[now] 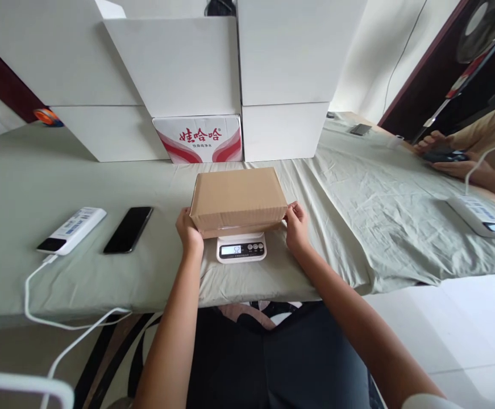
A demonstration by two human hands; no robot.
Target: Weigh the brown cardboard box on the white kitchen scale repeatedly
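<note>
Brown corrugated cardboard box (238,200), closed, lying flat atop a small white digital scale (241,247); scale sits at table centre near the front edge, its lit display and buttons showing below the box's near side; digits too small to read surely.

Left hand (187,230): at 9 o'clock of the box, fingers curled against its left near corner, touching the side wall.

Right hand (296,226): at 3 o'clock of the box, fingers bent and pressed to its right near corner. The box is clasped between both hands; whether its full weight rests on the scale cannot be told.

Table cloth (349,187): pale grey-green fabric, creased, draped over the front edge.

Black phone (128,229): at 9 o'clock of the scale, face up, screen dark, well apart from the left hand.

White power bank (72,230): just beside the phone, farther toward 9 o'clock; white cable (55,324) runs from its near end and hangs over the table edge.

Red-and-white printed carton (199,138): at 12 o'clock of the box, against the back, wedged between stacked white boxes (285,68).

Second white power bank (479,216): at 3 o'clock, far right of the cloth, with a cable rising from it.

Another person's hands (445,156): at 2 o'clock, resting on the far table edge, holding a dark device
</note>
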